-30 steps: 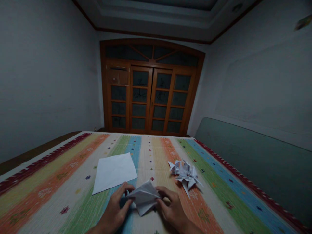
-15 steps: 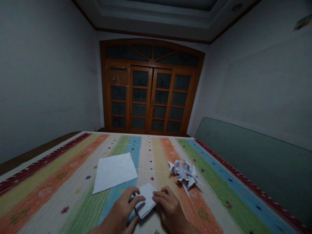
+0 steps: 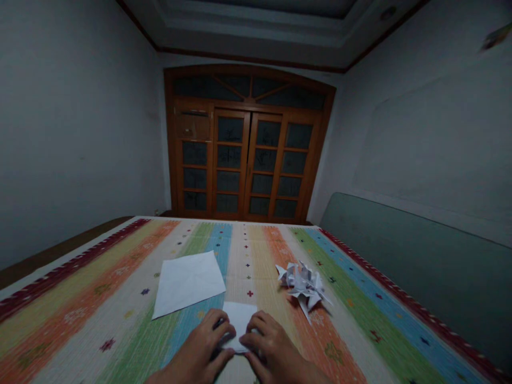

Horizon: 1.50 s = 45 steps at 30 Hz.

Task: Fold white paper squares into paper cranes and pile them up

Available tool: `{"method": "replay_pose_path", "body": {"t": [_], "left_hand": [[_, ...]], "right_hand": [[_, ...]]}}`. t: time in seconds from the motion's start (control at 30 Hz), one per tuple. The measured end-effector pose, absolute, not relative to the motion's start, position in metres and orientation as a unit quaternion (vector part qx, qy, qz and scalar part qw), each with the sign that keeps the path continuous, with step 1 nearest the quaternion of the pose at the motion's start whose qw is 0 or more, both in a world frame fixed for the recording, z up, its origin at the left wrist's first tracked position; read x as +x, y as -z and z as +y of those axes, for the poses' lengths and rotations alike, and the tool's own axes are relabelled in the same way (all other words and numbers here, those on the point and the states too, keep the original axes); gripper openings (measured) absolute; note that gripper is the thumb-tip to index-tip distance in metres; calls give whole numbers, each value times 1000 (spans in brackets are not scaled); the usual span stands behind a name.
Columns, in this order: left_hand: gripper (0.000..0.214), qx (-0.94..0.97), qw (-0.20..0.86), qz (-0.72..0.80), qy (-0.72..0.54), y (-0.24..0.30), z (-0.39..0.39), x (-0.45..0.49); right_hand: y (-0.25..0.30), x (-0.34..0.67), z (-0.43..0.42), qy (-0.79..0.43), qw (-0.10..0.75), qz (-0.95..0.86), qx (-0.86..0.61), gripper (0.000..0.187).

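A small folded piece of white paper (image 3: pixel 239 320) lies on the striped cloth (image 3: pixel 92 320), its lower part under my fingers. My left hand (image 3: pixel 199 346) presses its left side, and my right hand (image 3: pixel 270 346) holds its right side. The fingertips of both hands nearly meet over the lower edge. Up and to the left of my hands, a flat, square white paper sheet (image 3: pixel 189 284) lies at an angle. To the right, a crumpled cluster of spiky folded white paper (image 3: pixel 304 285) rests apart from my right hand.
The multicoloured cloth covers a wide surface ahead, with a red patterned border along its sides. A grey-green padded panel (image 3: pixel 416 266) runs along the right side. Wooden glazed doors (image 3: pixel 246 160) stand beyond the far end, between grey walls.
The paper between my hands has gone from a raised, loose fold to a flatter, squarer shape on the cloth. My hands have moved closer together over it.
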<state>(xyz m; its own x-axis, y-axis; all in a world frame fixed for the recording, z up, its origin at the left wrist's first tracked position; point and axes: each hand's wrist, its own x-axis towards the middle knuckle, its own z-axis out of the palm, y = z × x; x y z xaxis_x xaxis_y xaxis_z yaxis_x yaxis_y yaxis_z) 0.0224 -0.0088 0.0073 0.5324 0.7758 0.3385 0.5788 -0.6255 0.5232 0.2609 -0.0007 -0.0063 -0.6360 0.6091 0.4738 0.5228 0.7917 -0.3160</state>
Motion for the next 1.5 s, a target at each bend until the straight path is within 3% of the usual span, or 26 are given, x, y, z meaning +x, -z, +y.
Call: {"method": "replay_pose_path", "body": {"t": [0.4, 0.6, 0.8, 1.23, 1.5], "left_hand": [[77, 914, 108, 341, -191, 4, -3, 14], [76, 918, 105, 341, -173, 4, 1, 14], [74, 903, 123, 377, -164, 7, 5, 14], [67, 880, 165, 406, -181, 20, 13, 3], [63, 873, 201, 383, -227, 27, 18, -2]], "right_hand": [[3, 265, -6, -133, 236, -899, -344, 21], [11, 265, -1, -145, 190, -875, -421, 64], [7, 268, 5, -169, 139, -878, -426, 73], [-11, 273, 2, -231, 107, -865, -433, 74], [-9, 274, -1, -201, 191, -875, -397, 47]]}}
